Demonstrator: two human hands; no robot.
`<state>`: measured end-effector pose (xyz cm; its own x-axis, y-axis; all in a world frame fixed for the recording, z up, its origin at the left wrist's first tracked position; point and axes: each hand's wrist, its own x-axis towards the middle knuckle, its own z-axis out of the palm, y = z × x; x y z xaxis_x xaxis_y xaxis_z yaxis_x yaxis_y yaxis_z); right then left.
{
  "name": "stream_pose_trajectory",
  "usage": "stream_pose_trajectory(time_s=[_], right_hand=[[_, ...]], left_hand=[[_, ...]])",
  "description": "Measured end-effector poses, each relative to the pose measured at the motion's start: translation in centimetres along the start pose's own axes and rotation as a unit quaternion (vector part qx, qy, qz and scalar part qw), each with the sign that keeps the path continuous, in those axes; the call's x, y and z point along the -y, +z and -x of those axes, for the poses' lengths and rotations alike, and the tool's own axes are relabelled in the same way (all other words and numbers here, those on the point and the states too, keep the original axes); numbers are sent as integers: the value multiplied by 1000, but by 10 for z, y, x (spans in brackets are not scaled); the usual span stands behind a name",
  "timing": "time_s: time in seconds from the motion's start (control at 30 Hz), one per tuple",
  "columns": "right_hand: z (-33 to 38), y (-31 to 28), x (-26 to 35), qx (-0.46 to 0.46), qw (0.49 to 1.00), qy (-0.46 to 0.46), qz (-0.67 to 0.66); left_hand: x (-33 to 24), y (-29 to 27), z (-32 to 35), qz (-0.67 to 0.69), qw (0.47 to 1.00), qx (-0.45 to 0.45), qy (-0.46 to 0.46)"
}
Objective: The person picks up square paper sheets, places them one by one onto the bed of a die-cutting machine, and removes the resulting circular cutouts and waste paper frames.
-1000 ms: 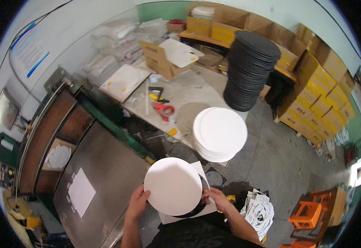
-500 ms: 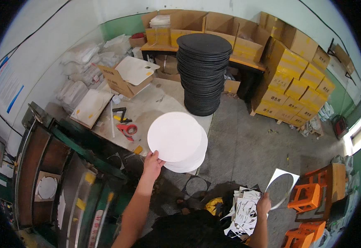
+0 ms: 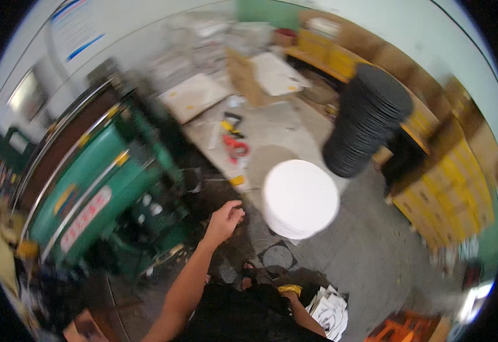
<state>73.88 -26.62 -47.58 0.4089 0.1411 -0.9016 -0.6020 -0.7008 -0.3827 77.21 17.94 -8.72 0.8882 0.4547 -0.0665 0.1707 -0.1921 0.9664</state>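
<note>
Coming away from the stack [image 3: 300, 196], the left hand [image 3: 224, 221] is bare! Half a second ago it held a white disc over that pile; now the fingers are loosely curled, nothing between them, just beside the stack but not touching. That disc looks to have joined the others, a judgement from the pile's neat round top. So the placing seems done and that hand is free.

Down at the right, the right hand [image 3: 290, 296] sits low by the yellow thing [image 3: 283, 288], near the offcuts [image 3: 330, 310]. The cut-out frame it carried no longer shows; whether it landed on the heap, I can't tell. Nor can I read those fingers: too small, too blurred.

The white stack stands at the near corner of the table [image 3: 277, 122], its base hidden. Beyond it rises the black stack [image 3: 369, 119]; over to the left, the green press [image 3: 89, 188].
</note>
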Motion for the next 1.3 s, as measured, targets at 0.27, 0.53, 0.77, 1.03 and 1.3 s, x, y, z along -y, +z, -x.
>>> stream_pose_trajectory(time_s=[0.27, 0.53, 0.77, 1.03, 1.3], right_hand=[[48, 83, 264, 151, 970, -116, 148], [80, 228, 265, 223, 857, -102, 454], [24, 327, 256, 335, 767, -191, 513], [196, 413, 237, 312, 731, -192, 576], [118, 359, 240, 326, 714, -109, 610]], left_hand=[[127, -170, 345, -38, 887, -408, -214], [153, -163, 795, -93, 221, -955, -173], [108, -193, 938, -190, 147, -883, -403], [108, -153, 999, 116, 188, -971, -95], [60, -99, 905, 257, 392, -879, 90]])
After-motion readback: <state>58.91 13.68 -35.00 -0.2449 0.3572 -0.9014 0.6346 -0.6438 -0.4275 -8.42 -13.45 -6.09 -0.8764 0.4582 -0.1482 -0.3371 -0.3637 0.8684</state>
